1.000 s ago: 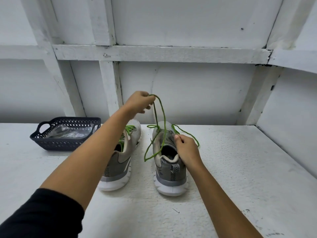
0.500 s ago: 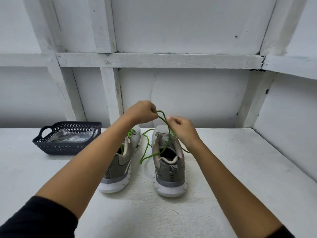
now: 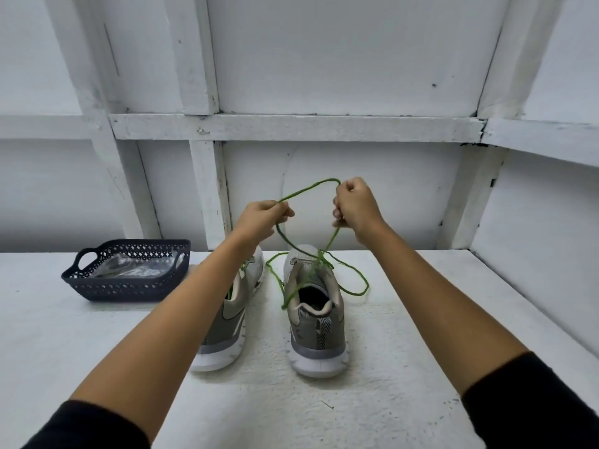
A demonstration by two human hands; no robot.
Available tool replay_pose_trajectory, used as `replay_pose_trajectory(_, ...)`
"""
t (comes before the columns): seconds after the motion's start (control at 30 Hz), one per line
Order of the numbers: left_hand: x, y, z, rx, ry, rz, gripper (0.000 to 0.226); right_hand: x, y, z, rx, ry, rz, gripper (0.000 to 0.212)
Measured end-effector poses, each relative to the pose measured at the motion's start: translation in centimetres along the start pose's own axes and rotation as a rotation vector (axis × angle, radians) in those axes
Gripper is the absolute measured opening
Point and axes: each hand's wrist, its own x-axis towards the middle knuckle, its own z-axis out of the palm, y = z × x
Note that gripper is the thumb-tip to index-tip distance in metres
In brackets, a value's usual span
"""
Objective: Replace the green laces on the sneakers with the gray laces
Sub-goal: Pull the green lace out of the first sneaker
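Your left hand [image 3: 265, 218] pinches the green lace [image 3: 308, 191] and your right hand [image 3: 355, 205] is curled tight round it. Both are raised above the right sneaker [image 3: 316, 322], with a loop strung between them. The lace runs down to that shoe's front eyelets, and slack trails on the table [image 3: 64, 351]. Your left forearm hides much of the left sneaker [image 3: 233, 319]; only a bit of green shows there. Clear plastic lies in the basket [image 3: 129, 288], contents unreadable.

2 bare forearms, black sleeves [image 3: 534, 406] pushed up near the elbows
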Motion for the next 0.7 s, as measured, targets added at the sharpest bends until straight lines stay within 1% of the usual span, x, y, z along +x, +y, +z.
replay_pose_trajectory(0.07, -0.3, 0.0, 0.1, -0.273, -0.073, -0.068, 0.027, 1.3, -1.2, -0.6, 0.011, 0.038, -0.017, 0.018)
replay_pose_trajectory(0.1, -0.4, -0.1, 0.2, -0.36, -0.106, -0.09, 0.028, 1.9, -1.8, -0.8, 0.027, 0.059, -0.018, 0.02)
replay_pose_trajectory(0.17, -0.8, -0.2, 0.4, -0.397, -0.15, -0.118, 0.03, 3.0, -2.5, -1.3, 0.069, 0.119, -0.017, 0.022)
replay_pose_trajectory(0.23, -1.2, -0.2, 0.3, -0.364, -0.18, -0.121, 0.031, 3.8, -2.6, -1.8, 0.007, 0.163, -0.019, 0.021)
replay_pose_trajectory(0.27, -1.4, -0.1, 0.3, -0.358, -0.195, -0.118, 0.032, 3.9, -2.4, -1.9, -0.122, 0.151, -0.02, 0.018)
replay_pose_trajectory(0.3, -1.5, 0.1, 0.1, -0.36, -0.212, -0.112, 0.033, 3.9, -2.0, -1.9, -0.315, 0.107, -0.018, 0.019)
replay_pose_trajectory(0.33, -1.6, 0.4, 0.1, -0.36, -0.234, -0.103, 0.033, 3.7, -1.6, -1.9, -0.523, 0.047, -0.027, 0.024)
replay_pose_trajectory(0.37, -1.8, 0.7, 0.1, -0.353, -0.258, -0.093, 0.034, 3.3, -1.3, -1.7, -0.677, -0.027, -0.057, 0.033)
replay_pose_trajectory(0.4, -1.9, 1.1, 0.1, -0.337, -0.285, -0.084, 0.034, 2.8, -1.2, -1.4, -0.749, -0.118, -0.11, 0.043)
replay_pose_trajectory(0.43, -2.0, 1.5, 0.2, -0.313, -0.312, -0.075, 0.035, 2.1, -1.2, -1.0, -0.741, -0.217, -0.172, 0.05)
replay_pose_trajectory(0.47, -2.1, 1.9, 0.3, -0.288, -0.336, -0.065, 0.035, 1.5, -1.4, -0.8, -0.68, -0.312, -0.21, 0.054)
replay_pose_trajectory(0.53, -2.3, 2.3, 0.4, -0.259, -0.363, -0.05, 0.036, 0.6, -1.8, -0.5, -0.524, -0.475, -0.218, 0.048)
replay_pose_trajectory(0.57, -2.3, 2.4, 0.4, -0.258, -0.368, -0.046, 0.036, 0.3, -2.0, -0.5, -0.454, -0.522, -0.207, 0.039)
replay_pose_trajectory(0.63, -2.3, 2.3, 0.3, -0.277, -0.373, -0.045, 0.036, -0.5, -2.5, -1.0, -0.386, -0.563, -0.204, 0.021)
replay_pose_trajectory(0.7, -2.4, 2.1, 0.1, -0.311, -0.376, -0.062, 0.036, -1.0, -2.9, -1.4, -0.333, -0.573, -0.187, 0.021)
